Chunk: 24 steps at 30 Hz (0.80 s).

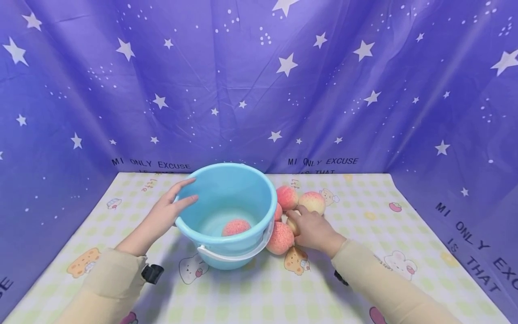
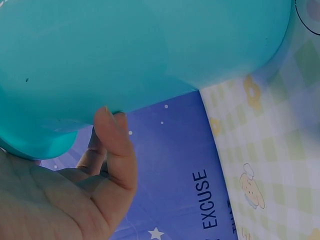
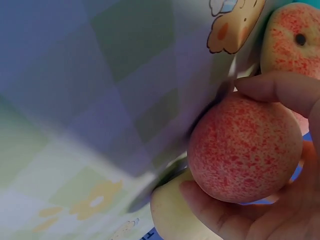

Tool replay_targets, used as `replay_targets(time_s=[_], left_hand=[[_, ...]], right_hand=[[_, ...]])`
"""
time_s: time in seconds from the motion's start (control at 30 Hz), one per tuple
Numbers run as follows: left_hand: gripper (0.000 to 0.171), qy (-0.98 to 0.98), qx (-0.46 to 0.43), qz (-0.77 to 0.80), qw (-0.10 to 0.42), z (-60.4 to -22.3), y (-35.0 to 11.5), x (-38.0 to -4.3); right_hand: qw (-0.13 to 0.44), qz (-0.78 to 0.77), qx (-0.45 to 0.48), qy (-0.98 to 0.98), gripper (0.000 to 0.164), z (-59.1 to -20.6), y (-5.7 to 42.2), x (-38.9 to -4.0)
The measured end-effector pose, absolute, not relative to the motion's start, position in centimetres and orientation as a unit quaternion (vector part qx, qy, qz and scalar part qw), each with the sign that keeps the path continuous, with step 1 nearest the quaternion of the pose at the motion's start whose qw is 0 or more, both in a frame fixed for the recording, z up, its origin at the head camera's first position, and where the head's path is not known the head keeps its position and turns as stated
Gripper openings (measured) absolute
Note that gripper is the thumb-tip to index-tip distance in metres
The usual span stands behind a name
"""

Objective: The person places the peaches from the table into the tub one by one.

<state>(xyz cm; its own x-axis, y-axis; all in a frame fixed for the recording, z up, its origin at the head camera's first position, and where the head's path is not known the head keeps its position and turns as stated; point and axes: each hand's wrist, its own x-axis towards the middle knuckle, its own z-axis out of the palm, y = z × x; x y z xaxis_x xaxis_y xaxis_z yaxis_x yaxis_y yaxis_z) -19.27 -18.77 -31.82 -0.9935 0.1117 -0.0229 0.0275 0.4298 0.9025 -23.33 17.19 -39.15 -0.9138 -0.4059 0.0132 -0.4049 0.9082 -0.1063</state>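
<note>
A light blue bucket (image 1: 226,189) stands tilted toward the viewer, with one pink peach (image 1: 236,227) inside at the bottom. My left hand (image 1: 165,211) grips its left rim, fingers bent over the edge; in the left wrist view, bent fingers touch the blue wall (image 2: 150,45). To the right of the bucket, my right hand (image 1: 317,229) holds a peach between thumb and fingers. That red-speckled peach (image 3: 245,147) shows best in the right wrist view. Around the hand lie a speckled peach (image 1: 280,238), a redder one (image 1: 287,198) and a paler one (image 1: 312,202); another is partly hidden.
A white handle (image 1: 234,257) hangs along the bucket's front. The table has a green and white checked cloth (image 1: 226,297) with cartoon prints. Behind it and at both sides hangs a purple curtain (image 1: 226,81) with white stars.
</note>
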Motion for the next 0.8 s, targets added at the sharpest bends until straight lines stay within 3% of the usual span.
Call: replay_targets(time_s=[0.33,0.8], left_hand=[[0.065,0.845,0.040,0.532,0.045,-31.69,-18.61,-19.11],[0.065,0.842,0.046,0.536,0.042,-31.93,-18.78,-19.28]], right_hand=[[-0.029,-0.030,-0.232,0.972,0.069,-40.02,17.23,-23.22],[-0.005,-0.064,-0.209,0.976,0.071,-39.49,17.53,-22.78]])
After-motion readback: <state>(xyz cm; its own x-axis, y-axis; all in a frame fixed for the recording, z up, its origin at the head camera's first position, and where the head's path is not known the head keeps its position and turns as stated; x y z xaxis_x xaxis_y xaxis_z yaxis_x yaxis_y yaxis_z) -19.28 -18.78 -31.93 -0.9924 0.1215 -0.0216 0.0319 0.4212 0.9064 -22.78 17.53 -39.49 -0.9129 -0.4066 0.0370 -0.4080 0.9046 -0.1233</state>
